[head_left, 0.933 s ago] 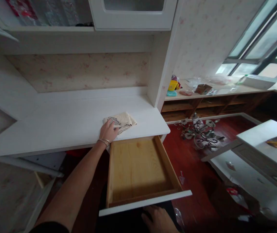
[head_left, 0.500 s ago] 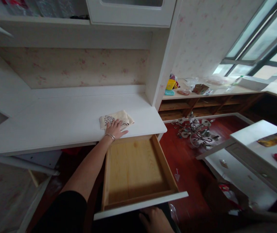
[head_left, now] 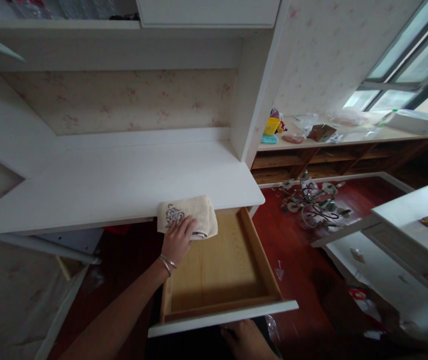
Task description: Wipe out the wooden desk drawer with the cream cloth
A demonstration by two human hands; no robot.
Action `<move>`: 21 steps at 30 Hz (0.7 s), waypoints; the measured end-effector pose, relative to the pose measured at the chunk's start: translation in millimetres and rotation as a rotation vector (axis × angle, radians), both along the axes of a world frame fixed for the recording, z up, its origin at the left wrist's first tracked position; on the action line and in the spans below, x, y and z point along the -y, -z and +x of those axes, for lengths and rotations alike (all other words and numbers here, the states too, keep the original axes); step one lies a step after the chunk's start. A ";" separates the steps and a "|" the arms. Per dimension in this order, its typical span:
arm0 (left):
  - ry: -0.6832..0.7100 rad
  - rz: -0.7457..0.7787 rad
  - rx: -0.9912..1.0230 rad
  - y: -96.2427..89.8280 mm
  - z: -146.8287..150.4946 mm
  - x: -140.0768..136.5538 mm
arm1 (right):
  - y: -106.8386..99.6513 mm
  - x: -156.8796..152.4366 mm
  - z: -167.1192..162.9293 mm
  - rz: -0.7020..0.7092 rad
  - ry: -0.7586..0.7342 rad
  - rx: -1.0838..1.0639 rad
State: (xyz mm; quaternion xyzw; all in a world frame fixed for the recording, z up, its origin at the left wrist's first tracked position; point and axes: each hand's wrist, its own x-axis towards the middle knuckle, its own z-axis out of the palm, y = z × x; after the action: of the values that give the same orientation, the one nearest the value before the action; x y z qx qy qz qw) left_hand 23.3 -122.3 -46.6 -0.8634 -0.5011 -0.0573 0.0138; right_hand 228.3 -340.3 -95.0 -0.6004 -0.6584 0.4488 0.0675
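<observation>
A folded cream towel [head_left: 202,212] with a dark embroidered pattern is in my left hand [head_left: 178,240], which wears a bracelet. The fingers press onto the cloth from above and grip it. It hangs over the desk's front edge and the back of the pulled-out wooden drawer [head_left: 229,270]. My right hand [head_left: 246,337] is at the white front of that drawer, fingers curled against its lower side; the fingertips are partly hidden. Above and behind the drawer lies the white desk top [head_left: 124,180].
A shelf cabinet [head_left: 206,12] overhangs the desk. To the right, a metal chandelier [head_left: 313,205] lies on the red floor [head_left: 259,230], beside a white drawer unit [head_left: 416,215]. A low shelf [head_left: 285,160] under the window carries bags and a yellow container [head_left: 272,125].
My left hand has drawn the towel off the desk top toward me, over the drawer's back. My right hand stays at the drawer front. The view has shifted slightly.
</observation>
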 end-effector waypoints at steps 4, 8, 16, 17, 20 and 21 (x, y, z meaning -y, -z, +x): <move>-0.047 -0.071 -0.055 46.4 9.3 16.9 | 1.7 -0.4 0.2 0.013 -0.012 -0.011; -0.134 -0.255 -0.181 88.7 18.5 6.6 | 1.9 0.3 0.0 0.019 0.000 -0.002; -0.231 -0.352 -0.164 110.6 31.4 -19.8 | 8.9 3.0 1.3 0.014 0.008 0.021; -0.226 -0.355 -0.161 110.6 31.5 -20.1 | 9.6 2.4 1.9 0.012 0.005 0.025; -0.223 -0.361 -0.153 109.8 33.2 -18.6 | 9.7 -0.7 4.1 0.012 -0.027 0.004; -0.229 -0.358 -0.151 109.5 34.6 -17.8 | 9.4 -2.0 4.9 0.019 -0.040 -0.013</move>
State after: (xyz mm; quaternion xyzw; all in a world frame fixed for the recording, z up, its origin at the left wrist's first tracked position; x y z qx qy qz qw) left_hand 57.9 -104.5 -156.1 -0.7913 -0.5957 0.0992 -0.0956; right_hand 233.2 -338.4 -104.4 -0.5836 -0.6742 0.4475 0.0684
